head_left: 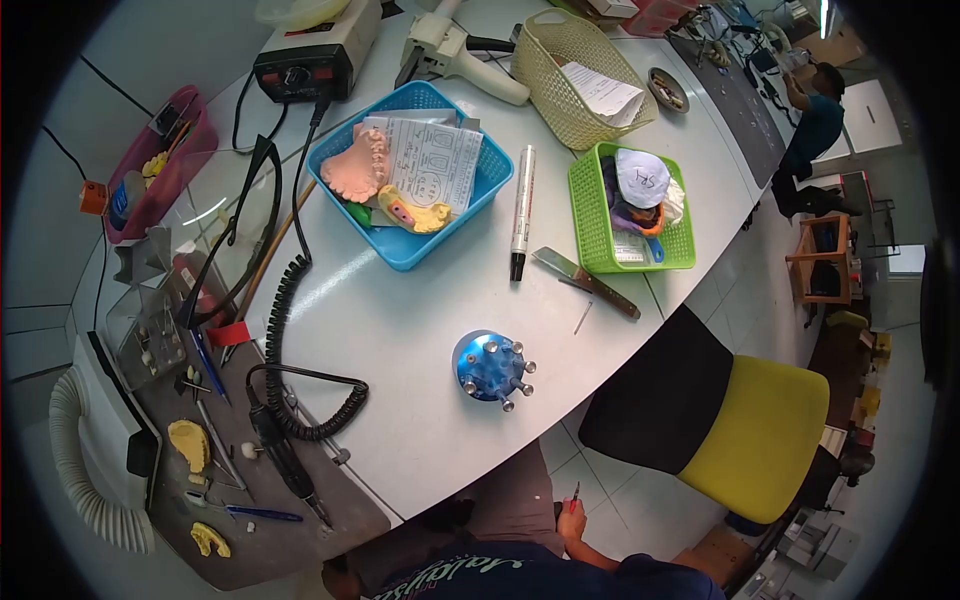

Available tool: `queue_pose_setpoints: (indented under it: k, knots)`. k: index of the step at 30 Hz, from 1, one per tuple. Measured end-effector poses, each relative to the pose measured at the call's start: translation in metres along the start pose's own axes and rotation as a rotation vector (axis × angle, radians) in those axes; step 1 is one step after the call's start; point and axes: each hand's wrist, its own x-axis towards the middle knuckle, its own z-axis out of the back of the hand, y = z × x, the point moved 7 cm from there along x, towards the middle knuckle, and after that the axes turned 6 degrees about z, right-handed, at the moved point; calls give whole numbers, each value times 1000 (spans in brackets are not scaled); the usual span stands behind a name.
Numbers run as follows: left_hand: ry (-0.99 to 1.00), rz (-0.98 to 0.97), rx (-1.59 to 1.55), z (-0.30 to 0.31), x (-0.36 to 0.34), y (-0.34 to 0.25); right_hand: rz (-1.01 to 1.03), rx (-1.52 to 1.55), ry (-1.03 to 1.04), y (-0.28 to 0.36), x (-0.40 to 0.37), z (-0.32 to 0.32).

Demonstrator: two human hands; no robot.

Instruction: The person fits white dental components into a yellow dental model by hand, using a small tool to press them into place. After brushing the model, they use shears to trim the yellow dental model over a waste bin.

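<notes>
My right hand [572,522] is low beside my lap, off the table's edge, with its fingers closed on a thin pointed tool [576,492] that has a dark tip and a red part. Of my left side, only a bit of skin [342,578] shows at the bottom edge; the fingers are hidden. On the white table [400,370] in front of me stands a round blue holder [488,366] with several metal-tipped pegs. A brown-handled knife [590,284] and a thin metal pin [583,317] lie beyond it, beside a marker [522,215].
Dental models and papers fill a blue basket [400,255]; a green basket [632,262] stands to its right. A corded handpiece [283,458] and yellow casts [189,446] lie on the grey left section. A yellow-black chair [765,425] is at right; another person [818,125] stands far back.
</notes>
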Motion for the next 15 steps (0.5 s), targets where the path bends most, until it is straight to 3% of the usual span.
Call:
queue_pose_setpoints:
  k: [2, 4, 8, 10, 11, 13, 15]
  knots:
    - [-58, -119, 35, 11, 3, -27, 6, 4, -112, 10, -6, 11]
    - [73, -241, -256, 26, 6, -63, 58, 29, -322, 26, -13, 27]
    - [-19, -314, -508, 15, 14, -65, 230, 168, -444, 22, -7, 21]
    - [-185, -585, -16, 16, 3, -82, 442, 307, -507, 36, -15, 30]
    - [-182, -584, 7, 12, 5, -74, 447, 324, -501, 39, -15, 30]
    - [-137, -452, -503, 13, 14, -49, 470, 326, -464, 40, -15, 32]
    - [-167, -484, -557, 18, 13, -54, 504, 348, -451, 44, -10, 32]
